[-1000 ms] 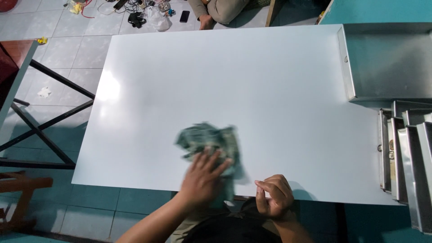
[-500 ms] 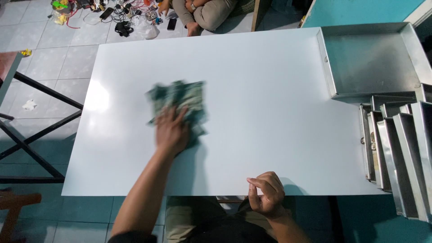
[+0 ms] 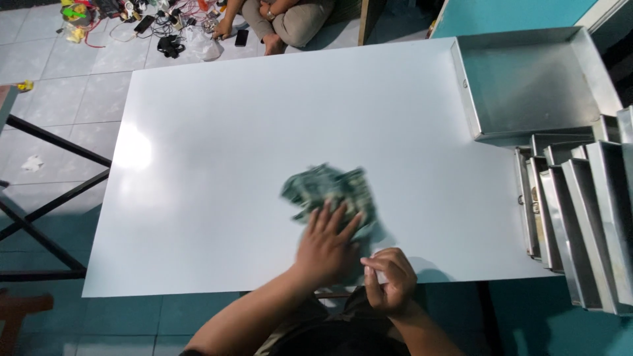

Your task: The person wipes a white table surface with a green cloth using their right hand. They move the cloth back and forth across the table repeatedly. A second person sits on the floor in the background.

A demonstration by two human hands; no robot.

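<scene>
While the left hand [image 3: 326, 245] lies flat, fingers spread, pressing on the near edge of a crumpled green cloth [image 3: 333, 192], that cloth sits on the white bench [image 3: 264, 132] toward 6 o'clock, a bit right of centre. It is blurred, so its folds can't be read. The right hand [image 3: 389, 280] hovers at the bench's near edge, approx 5 o'clock of the cloth, its grip curled with fingertips drawn together; whether anything tiny is pinched there I cannot tell.

Risks, as a judgement: the cloth is held only by a flat palm w/ no real grip, so it could bunch up or slip out from under the fingers on the smooth, glossy top. It is also near the front edge, so a pull toward 6 o'clock may drag it off onto the person's lap (the floor is tiled below). A wide sweep toward 3 o'clock could knock the metal trays.

Containers: a large shallow metal tray [image 3: 527, 82] rests at the bench's 1–2 o'clock corner, nothing visible in it. At 3–4 o'clock a stack of narrower metal trays [image 3: 580, 217] stands on edge, leaning together; their insides are hidden.

Beyond 12 o'clock another person [image 3: 290, 20] sits on the floor beside cables and small gadgets [image 3: 165, 29].
</scene>
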